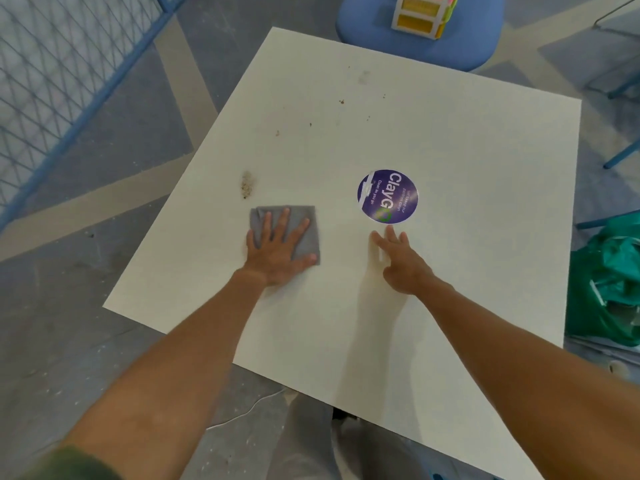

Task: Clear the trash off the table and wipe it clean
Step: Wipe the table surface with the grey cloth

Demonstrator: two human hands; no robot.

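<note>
The white surface (450,271) carries crumbs (247,184) just beyond the grey cloth (304,233); left hand (277,247) presses it, fingers spread flat, right hand (401,261) open, empty nearby. Soft, limp cloth likely bunches; hold flat under the palm

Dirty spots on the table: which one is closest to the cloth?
The big brown smudge, just beyond the grey cloth under the left hand. It is the largest patch; the other crumbs are tiny specks much farther up the table.
</note>
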